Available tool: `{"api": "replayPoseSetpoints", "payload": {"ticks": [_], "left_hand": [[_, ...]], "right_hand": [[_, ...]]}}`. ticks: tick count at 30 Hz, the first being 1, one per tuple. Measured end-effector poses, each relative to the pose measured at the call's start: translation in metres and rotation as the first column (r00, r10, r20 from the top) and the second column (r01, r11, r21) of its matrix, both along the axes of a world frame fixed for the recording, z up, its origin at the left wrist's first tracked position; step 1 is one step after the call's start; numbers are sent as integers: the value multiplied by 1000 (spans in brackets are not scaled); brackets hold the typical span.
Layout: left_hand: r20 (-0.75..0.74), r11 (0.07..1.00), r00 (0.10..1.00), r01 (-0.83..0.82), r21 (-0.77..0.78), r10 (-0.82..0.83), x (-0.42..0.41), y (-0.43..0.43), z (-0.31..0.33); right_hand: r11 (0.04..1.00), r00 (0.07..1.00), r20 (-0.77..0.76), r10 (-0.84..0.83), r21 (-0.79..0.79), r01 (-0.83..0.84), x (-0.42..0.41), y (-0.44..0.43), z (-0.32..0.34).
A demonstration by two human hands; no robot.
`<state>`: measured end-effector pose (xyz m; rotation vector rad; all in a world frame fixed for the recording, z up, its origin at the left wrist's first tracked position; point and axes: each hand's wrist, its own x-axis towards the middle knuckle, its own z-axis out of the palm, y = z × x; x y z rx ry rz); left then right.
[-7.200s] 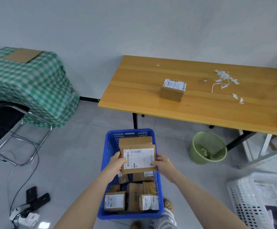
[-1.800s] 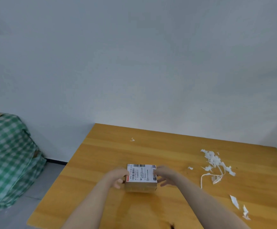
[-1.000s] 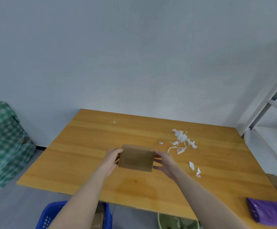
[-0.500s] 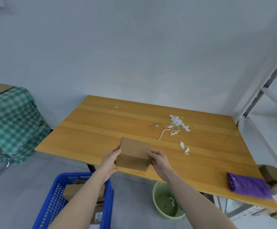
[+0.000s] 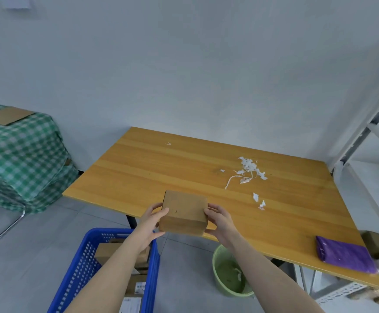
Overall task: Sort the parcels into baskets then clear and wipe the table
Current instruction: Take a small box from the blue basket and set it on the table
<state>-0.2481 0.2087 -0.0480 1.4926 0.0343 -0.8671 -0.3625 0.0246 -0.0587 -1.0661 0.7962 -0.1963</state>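
Cardboard parcel point(image 5: 184, 211) gripped between left hand point(image 5: 153, 219) and right hand point(image 5: 220, 220), fingers curled round its sides; blue basket point(image 5: 80, 267) below left hand. Probably the last parcel; paper scraps point(image 5: 247, 170) beyond right hand and wiping remain.

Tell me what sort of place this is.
Probably a small parcel-sorting or stock room: a blue basket on the floor holds labelled cardboard parcels, a metal storage rack stands at the right, and the left hand and right hand hold another cardboard box over the wooden table's edge.
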Motion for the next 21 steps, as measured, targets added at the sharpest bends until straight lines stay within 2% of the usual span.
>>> {"api": "replayPoseSetpoints", "payload": {"ticks": [9,14,17,21], "left_hand": [[-31,997,997,68,-27,-68,32,61,-3],[-16,983,983,181,41,-181,72,128,-2],[32,967,972,230,107,-235,89,155,-1],[15,958,967,251,139,-255,113,213,-12]], "right_hand": [[995,995,16,-98,18,98,29,62,-15],[989,989,40,-144,50,142,59,133,-22],[995,995,31,-95,44,94,68,166,-21],[1000,998,-64,-21,-5,21,90,227,-39]]}}
